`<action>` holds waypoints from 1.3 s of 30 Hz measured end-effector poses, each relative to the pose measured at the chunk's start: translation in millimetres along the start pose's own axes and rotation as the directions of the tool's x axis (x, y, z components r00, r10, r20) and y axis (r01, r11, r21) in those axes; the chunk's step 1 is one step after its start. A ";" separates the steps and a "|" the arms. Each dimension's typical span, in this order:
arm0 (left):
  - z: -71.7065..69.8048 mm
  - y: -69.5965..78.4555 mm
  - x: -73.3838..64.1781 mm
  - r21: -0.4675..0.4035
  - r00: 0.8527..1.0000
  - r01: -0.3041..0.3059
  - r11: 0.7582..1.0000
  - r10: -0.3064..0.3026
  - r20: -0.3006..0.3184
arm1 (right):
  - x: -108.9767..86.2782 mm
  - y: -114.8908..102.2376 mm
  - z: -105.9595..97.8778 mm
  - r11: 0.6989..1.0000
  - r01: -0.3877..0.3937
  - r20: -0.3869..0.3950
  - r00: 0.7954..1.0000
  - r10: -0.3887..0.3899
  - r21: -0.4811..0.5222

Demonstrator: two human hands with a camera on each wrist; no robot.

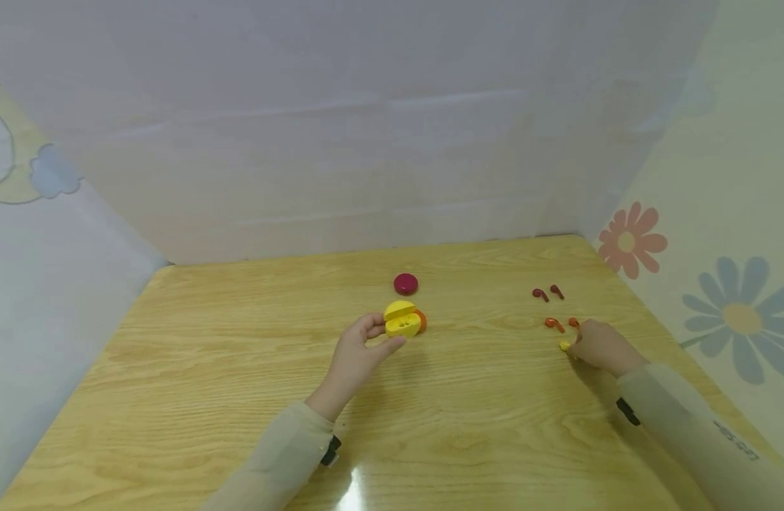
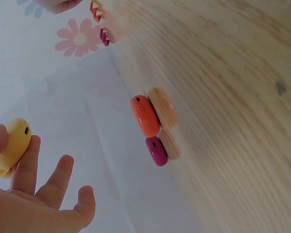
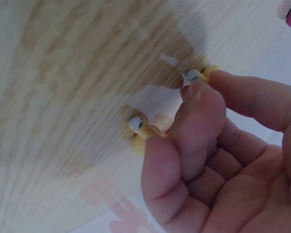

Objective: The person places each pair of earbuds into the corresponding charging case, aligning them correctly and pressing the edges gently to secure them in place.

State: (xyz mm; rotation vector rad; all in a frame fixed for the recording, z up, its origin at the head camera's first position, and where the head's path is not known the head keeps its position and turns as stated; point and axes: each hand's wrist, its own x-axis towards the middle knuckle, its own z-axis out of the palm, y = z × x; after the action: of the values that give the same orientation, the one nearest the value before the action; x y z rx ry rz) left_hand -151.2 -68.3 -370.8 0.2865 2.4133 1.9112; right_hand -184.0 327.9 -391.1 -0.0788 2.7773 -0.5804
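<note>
My left hand (image 1: 356, 355) holds a yellow earbud case (image 1: 403, 326) above the table, its lid raised and the small slots inside showing. In the left wrist view, the thumb and a finger grip this case while the other fingers spread apart. At the right, my right hand (image 1: 599, 346) is low over the table with curled fingers. Its thumb and forefinger pinch at a yellow earbud (image 3: 199, 75); the tips partly cover it. A second yellow earbud (image 3: 144, 130) touches another fingertip of that hand.
Behind the yellow case, an orange case (image 1: 422, 321) sits partly hidden, with a magenta case (image 1: 405, 284) farther back. Two orange earbuds (image 1: 554, 324) lie beside the right hand, and two magenta earbuds (image 1: 540, 294) beyond them. Walls stand behind the wooden table (image 1: 207, 355) and at its sides.
</note>
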 end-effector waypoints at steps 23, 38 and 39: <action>-1.5 1.0 0.2 0.023 1.000 -0.002 1.000 0.002 -0.025 | -16.8 -16.8 -2.6 0.997 0.052 -0.046 0.998 -0.050 0.048; -2.3 2.6 -1.6 0.015 0.999 0.020 1.000 -0.019 -0.030 | -31.7 -53.3 -3.7 0.991 0.129 -0.237 0.964 -0.118 0.031; -2.2 2.1 -1.5 0.016 1.000 0.013 1.000 -0.012 -0.028 | -32.4 -56.0 -3.7 0.991 0.128 -0.236 0.965 -0.116 0.034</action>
State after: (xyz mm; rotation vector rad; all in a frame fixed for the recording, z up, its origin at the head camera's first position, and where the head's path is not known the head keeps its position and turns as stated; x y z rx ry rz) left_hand -149.8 -70.2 -368.4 0.2461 2.4428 1.9047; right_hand -154.7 281.7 -356.4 -0.1832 2.9999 -0.7313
